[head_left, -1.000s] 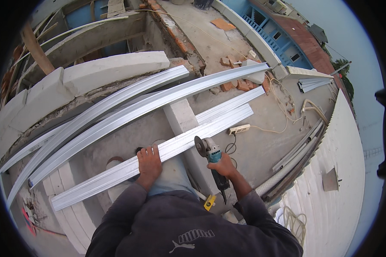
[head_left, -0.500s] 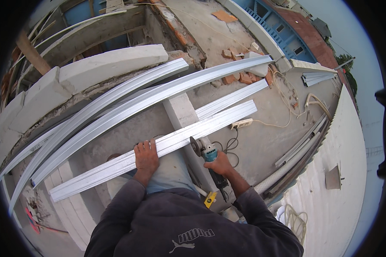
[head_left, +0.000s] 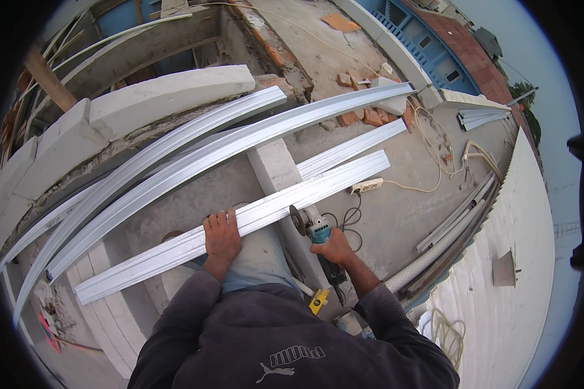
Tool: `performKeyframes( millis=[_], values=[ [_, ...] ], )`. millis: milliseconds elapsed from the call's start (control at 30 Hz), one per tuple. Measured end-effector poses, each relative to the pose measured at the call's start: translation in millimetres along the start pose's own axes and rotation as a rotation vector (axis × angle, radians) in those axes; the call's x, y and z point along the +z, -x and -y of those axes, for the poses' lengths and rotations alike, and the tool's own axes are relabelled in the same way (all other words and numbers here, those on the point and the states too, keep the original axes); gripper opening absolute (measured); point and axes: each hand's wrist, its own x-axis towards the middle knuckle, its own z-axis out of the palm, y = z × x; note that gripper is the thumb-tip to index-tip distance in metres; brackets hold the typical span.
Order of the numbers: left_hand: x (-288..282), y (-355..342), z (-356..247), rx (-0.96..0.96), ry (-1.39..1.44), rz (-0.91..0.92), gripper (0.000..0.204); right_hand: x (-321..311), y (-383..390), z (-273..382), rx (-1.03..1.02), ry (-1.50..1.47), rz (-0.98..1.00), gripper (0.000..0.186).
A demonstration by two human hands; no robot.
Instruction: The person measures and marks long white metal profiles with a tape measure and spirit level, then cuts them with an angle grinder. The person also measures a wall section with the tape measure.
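Observation:
A long silvery metal profile (head_left: 156, 258) lies slantwise across pale blocks in front of me. My left hand (head_left: 222, 237) presses on it left of centre, fingers over its far edge and gripping it. In my right hand (head_left: 333, 247) is a teal and black angle grinder (head_left: 319, 232), held by its body. Its disc (head_left: 298, 220) stands at the profile's near edge; whether it touches the metal I cannot tell. Beneath the profile runs a pale block (head_left: 274, 167). A second, similar profile (head_left: 353, 150) lies just beyond.
Longer metal profiles (head_left: 194, 155) stretch across the far left. Broken bricks (head_left: 372, 117) lie beyond the profiles' far ends. A white power strip (head_left: 366, 186) with cables sits right of the grinder. Pipes (head_left: 457, 220) lie along the corrugated sheet (head_left: 493, 305) at right. A yellow tool (head_left: 318, 301) is near my body.
Almost nothing differs. The grinder and my right hand have shifted very slightly to the right; my left hand keeps its place on the profile.

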Motion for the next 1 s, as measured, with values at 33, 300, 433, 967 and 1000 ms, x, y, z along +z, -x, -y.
performKeyframes(
  millis=[33, 300, 433, 967, 1000],
  values=[
    [0.4, 0.1, 0.2, -0.001, -0.004, -0.001, 0.057, -0.4, -0.7, -0.7, -0.018, -0.007, 0.007, 0.061],
    [0.7, 0.0, -0.7, -0.019, -0.016, 0.012, 0.051, 3.4, -3.7, 0.8, 0.004, -0.035, -0.011, 0.059],
    [-0.4, 0.4, -0.9, -0.015, -0.012, 0.032, 0.050, 5.0, -8.5, 8.5, 0.005, -0.021, -0.031, 0.055],
    [-2.9, 0.9, -0.1, -0.010, -0.017, -0.090, 0.047, 2.9, -14.8, 9.8, 0.027, 0.075, 0.018, 0.055],
    [-3.0, 1.1, 0.0, -0.008, -0.020, -0.097, 0.046, 2.0, -15.7, 11.2, 0.047, 0.091, 0.026, 0.055]
  ],
)
